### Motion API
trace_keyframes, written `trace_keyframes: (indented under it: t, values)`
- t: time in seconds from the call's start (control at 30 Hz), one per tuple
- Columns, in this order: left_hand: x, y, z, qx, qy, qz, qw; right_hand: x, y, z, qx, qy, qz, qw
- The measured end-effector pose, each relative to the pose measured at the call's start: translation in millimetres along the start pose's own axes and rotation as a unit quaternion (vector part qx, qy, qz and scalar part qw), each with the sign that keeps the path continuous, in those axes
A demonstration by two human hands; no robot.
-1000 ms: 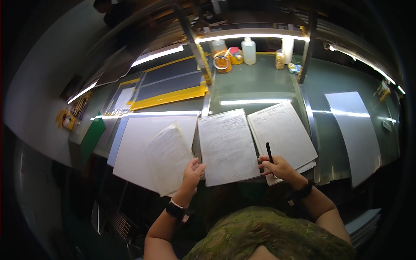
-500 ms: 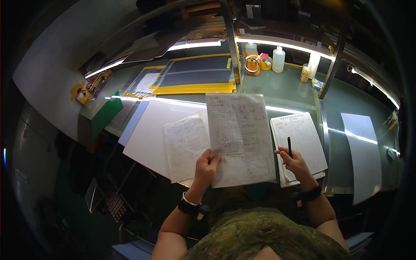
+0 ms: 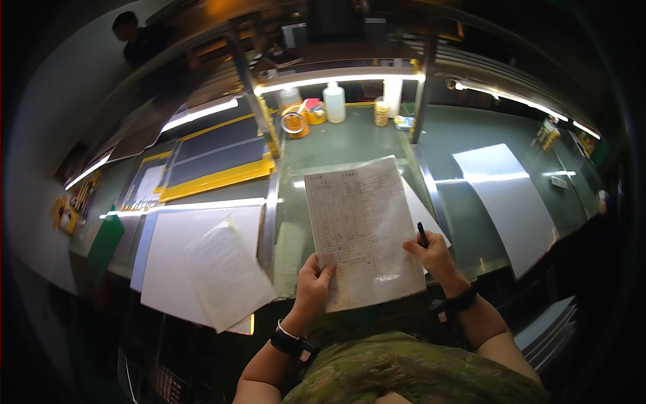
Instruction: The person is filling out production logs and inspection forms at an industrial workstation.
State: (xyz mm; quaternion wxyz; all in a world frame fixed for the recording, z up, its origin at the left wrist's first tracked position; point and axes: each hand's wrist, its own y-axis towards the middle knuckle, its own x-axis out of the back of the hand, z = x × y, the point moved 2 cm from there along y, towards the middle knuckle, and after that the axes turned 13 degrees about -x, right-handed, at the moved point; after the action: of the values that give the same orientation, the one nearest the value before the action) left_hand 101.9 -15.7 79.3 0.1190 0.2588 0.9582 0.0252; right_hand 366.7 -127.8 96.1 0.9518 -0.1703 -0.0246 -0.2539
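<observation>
A printed form in a clear plastic sleeve [image 3: 363, 236] is held up in front of me, tilted slightly. My left hand [image 3: 313, 283] grips its lower left edge, thumb on the front. At its right edge is my right hand [image 3: 431, 256], closed around a black pen [image 3: 422, 233], with the thumb at the sleeve's border. Partly covered behind the sleeve lies a white paper stack [image 3: 425, 212] on the green bench. To the left, another sleeved sheet [image 3: 225, 276] rests on a large white board [image 3: 171, 249].
Yellow-edged dark panels [image 3: 219, 158] lie at the back left, beyond a green board [image 3: 105, 246]. A white bottle [image 3: 334, 102], an orange tape roll [image 3: 293, 124] and a yellow can [image 3: 381, 113] stand at the back. Metal posts [image 3: 422, 94] divide the bench. A white sheet [image 3: 506, 202] lies right; a person [image 3: 138, 40] is far left.
The view has swung right, so the bench has shifted left in the picture. My right hand, with the pen, has come from over the paper stack to the sleeved form's right edge.
</observation>
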Motion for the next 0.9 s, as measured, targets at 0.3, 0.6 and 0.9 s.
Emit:
trace_keyframes:
  t: [0.3, 0.6, 0.9]
  values:
    - [-70.0, -0.6, 2.0, -0.291, 0.499, 0.245, 0.778, 31.6, 7.4, -15.7, 0.019, -0.101, -0.111, 0.989]
    - [-70.1, 1.6, 28.5, -0.333, 0.481, 0.243, 0.774, 41.7, 31.3, -23.6, 0.022, -0.109, -0.106, 0.988]
    - [-79.5, 0.4, 30.8, -0.347, 0.48, 0.232, 0.772, 41.9, 41.1, -34.7, 0.004, -0.065, -0.08, 0.995]
